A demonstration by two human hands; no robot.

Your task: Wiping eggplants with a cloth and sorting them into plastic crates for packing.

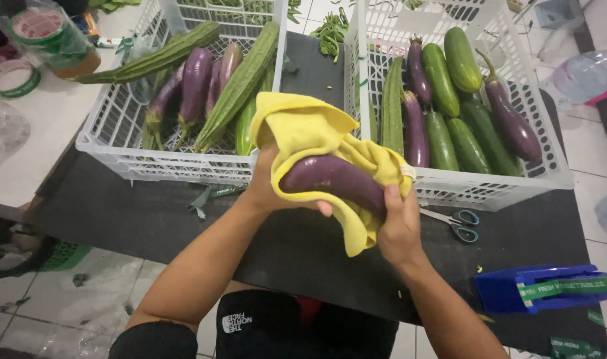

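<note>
Both bare forearms rise from the bottom of the frame and meet near its centre. The left hand (269,189) sits just left of centre, palm turned inward, fingers curled and closed around what it holds, one fingertip showing at its lower right edge. The right hand (400,226) sits slightly lower and right of centre, wrist bent, thumb pointing up and pressed down in a firm closed grasp. The hands are near each other, not touching.

free: dark mat (184,219) left of scissors (458,225) | blocked: white crates (476,189) behind scissors, blue tape dispenser (543,287) right-front
</note>
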